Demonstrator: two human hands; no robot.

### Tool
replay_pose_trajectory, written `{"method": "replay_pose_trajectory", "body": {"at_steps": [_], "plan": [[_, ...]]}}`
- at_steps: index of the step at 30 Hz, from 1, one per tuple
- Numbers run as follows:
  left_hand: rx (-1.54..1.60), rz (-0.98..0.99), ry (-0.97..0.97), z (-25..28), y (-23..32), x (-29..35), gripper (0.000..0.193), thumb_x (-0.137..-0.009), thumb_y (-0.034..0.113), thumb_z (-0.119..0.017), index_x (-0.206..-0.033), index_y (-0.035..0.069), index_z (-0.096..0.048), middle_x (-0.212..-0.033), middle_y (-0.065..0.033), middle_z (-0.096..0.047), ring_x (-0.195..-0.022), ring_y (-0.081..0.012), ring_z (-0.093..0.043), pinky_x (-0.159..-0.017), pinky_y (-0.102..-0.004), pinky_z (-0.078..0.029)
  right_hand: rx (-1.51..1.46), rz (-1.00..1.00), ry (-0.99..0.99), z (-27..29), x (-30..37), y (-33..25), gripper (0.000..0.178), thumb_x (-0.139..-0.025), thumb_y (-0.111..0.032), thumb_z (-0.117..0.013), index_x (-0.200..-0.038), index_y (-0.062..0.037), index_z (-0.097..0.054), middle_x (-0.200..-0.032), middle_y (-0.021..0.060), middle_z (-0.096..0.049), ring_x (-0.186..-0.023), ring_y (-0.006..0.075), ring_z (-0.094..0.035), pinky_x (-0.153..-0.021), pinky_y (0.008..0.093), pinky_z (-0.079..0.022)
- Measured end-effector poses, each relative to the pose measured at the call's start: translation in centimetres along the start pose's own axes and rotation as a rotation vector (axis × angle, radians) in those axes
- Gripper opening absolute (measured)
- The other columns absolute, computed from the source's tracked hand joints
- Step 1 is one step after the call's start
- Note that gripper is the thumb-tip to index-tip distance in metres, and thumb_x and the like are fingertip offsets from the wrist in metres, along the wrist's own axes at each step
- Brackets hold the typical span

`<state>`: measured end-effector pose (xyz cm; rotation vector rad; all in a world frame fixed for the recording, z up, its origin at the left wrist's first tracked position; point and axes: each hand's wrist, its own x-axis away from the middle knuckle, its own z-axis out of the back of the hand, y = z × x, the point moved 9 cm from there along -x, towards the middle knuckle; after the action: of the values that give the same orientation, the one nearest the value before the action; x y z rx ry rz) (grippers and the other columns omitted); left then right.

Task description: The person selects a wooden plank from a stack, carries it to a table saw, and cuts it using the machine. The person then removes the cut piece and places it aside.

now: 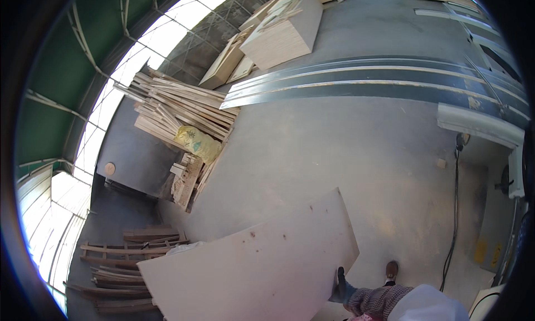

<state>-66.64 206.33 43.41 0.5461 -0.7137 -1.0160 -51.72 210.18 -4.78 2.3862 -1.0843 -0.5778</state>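
Panel (251,265), large, flat and rectangular, occupies the lower middle of the head view, mostly left of the one visible hand. Left hand (342,291), judged by its thumb-up pose and the arm's direction, touches the panel near the right end of its lower margin; it wears a dark-tipped, blue-grey glove, and a checked woven sleeve (376,300) follows from the lower right. Thumb extended up along the face; fingers obscured, so cannot tell whether they grip or merely press. Right hand out of frame, its state cannot be told. Long axis of panel slants from lower left to upper right; one narrow end faces right, near the brown shoe (392,270), while the lower-left part is cut by the frame. Surface pale, smooth, with scattered small brown knot-like marks; a thin edge shows along the right end. Whether it rests on anything is not visible. Beyond it, smooth grey floor (312,148). Left: rough timber strips (184,98) in a loose pile, a crumpled yellow sack (198,144) upon them, and slender brown wooden lengths (120,276), some bowed. Farther off: long, shiny, ribbed metal sheets (345,78), running crosswise.
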Motion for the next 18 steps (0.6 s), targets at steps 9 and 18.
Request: {"method": "replay_pose_trajectory", "body": {"at_steps": [9, 18], "plan": [[0.002, -0.443, 0.269, 9.0, -10.5, 1.1, 0.045, -0.079, 0.013, -0.063, -0.119, -0.002, -0.048, -0.115, -0.0198, -0.049, -0.104, -0.0310, -0.052, -0.081, -0.0417, -0.052, 0.519, 0.316, 0.167, -17.2, -8.3, -5.6, 0.078, -0.082, -0.064, -0.044, -0.137, -0.0088, -0.031, -0.137, 0.0126, -0.039, -0.124, 0.0306, -0.039, -0.101, 0.0495, -0.034], [1.034, -0.009, -0.294, -13.0, 1.3, -26.9, 0.054, -0.082, 0.033, -0.055, -0.122, -0.001, -0.045, -0.113, -0.0195, -0.053, -0.103, -0.0345, -0.051, -0.089, -0.0464, -0.044, 0.733, 1.038, 0.723, -33.1, -9.8, -27.4, 0.045, -0.079, -0.044, -0.066, -0.109, -0.0123, -0.053, -0.073, 0.0028, -0.062, -0.046, 0.0171, -0.054, -0.042, 0.0281, -0.044]]}}
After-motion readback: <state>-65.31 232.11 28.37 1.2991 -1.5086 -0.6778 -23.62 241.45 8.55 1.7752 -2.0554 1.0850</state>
